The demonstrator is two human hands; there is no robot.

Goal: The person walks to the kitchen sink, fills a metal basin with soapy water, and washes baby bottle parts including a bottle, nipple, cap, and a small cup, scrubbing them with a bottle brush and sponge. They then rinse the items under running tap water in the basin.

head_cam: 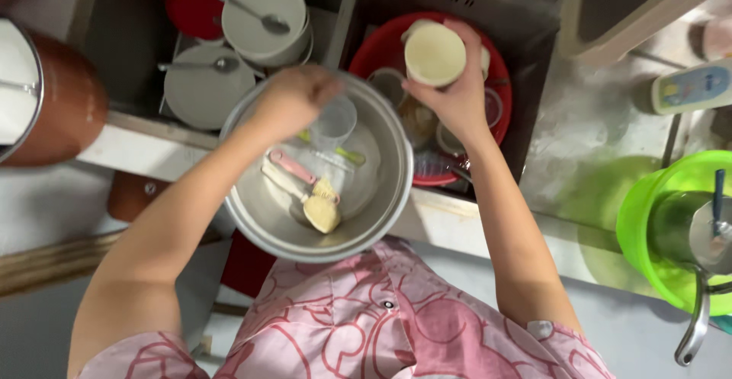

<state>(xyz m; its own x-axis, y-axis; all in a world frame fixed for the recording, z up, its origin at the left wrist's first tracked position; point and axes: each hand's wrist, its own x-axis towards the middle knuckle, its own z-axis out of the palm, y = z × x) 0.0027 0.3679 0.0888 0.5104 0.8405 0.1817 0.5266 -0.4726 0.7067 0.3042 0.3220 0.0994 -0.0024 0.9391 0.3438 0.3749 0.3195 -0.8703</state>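
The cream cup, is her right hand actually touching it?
Touching. The head view shows the right hand with fingers wrapped around the cream cup, holding it over the red basin.

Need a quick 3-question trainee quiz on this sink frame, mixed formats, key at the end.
1. True or false: the right hand holds a cream cup over the red basin.
2. What lies in the metal bowl? A) two brushes B) a knife C) a plate
3. Which hand reaches into the metal bowl beside the clear cup?

Key:
1. True.
2. A: the brushes lie on the bowl's bottom.
3. The left hand.
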